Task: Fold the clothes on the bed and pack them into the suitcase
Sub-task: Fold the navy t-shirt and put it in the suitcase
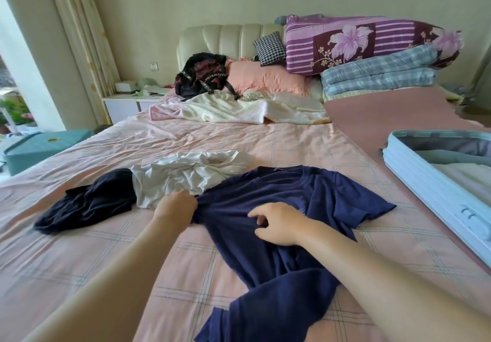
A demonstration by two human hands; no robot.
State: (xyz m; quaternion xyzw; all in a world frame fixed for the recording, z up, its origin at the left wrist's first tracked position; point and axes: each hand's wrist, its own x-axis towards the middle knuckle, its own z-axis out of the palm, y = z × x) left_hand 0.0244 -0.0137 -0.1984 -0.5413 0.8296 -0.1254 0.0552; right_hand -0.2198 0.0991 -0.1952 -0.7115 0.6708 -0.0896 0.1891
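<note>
A navy blue T-shirt (287,248) lies spread and rumpled on the pink checked bed sheet (106,248) in front of me. My left hand (176,206) grips the shirt's left sleeve edge. My right hand (279,222) rests on the shirt's chest with fingers loosely curled, pinching a little fabric. A crumpled white garment (186,174) lies just beyond the left hand, and a black garment (87,206) lies to its left. The open pale blue suitcase (425,182) sits on the bed at the right with light fabric inside.
At the head of the bed lie a cream blanket (239,110), a pink pillow (265,78), a black backpack (204,76) and stacked folded quilts (372,49). A teal case (39,147) stands on the floor at the left, by a white nightstand (127,102).
</note>
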